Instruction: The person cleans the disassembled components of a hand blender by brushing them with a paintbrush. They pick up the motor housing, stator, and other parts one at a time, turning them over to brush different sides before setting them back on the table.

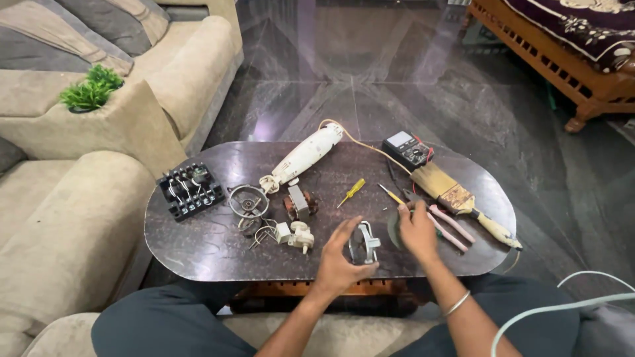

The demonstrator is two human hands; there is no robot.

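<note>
My left hand [340,261] hovers low over the near edge of the dark oval table [198,244], fingers spread, with its thumb beside a small metal ring-shaped bracket [365,242]. My right hand [418,230] lies just right of that bracket, fingers curled. It partly covers a dark round disc [393,231], and its fingertips reach the joint of pink-handled pliers [453,228]. Whether it grips them is hidden. A long yellow-handled screwdriver [390,194] lies just beyond its fingers.
Spread on the table are a white hand-blender body [304,157] with its cord, a multimeter [407,149], a paintbrush [456,197], a small yellow screwdriver [351,192], a motor core [299,203], a wire cage ring [248,201], small white parts [296,234] and a black terminal block [190,190]. A beige sofa [79,218] stands left.
</note>
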